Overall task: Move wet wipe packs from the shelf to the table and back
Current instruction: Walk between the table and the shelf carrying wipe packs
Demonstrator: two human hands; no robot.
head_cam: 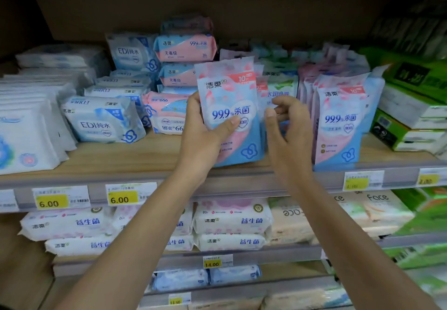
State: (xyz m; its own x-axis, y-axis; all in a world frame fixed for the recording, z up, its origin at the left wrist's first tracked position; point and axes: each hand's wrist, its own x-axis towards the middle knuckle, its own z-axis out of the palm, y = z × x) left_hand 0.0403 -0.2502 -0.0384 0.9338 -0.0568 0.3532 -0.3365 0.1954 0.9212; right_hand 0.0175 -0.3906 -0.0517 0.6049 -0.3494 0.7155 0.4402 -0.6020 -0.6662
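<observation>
Left hand (pixel 205 135): thumb and fingers grip the wipe pack (pixel 229 106), which stands upright.
Right hand (pixel 287 128): just right of the pack, loosely curled, holds nothing.
Shelf (pixel 145 159): under the pack; other packs (pixel 281 89) behind it.
Progress: no table visible; leaving or returning, I cannot tell.

Pink-and-blue wet wipe pack (pixel 229 101) stands upright at the front edge of the wooden shelf (pixel 145 157), printed face to camera. It has "99.9%" in blue, a red "10" tag top right and a blue flower logo bottom right. The left hand (pixel 200 135) grips its left side, thumb across the front. Same-design packs (pixel 260 87) stand just behind it. Matching packs (pixel 338 125) stand upright in a row further right on the same shelf.
</observation>
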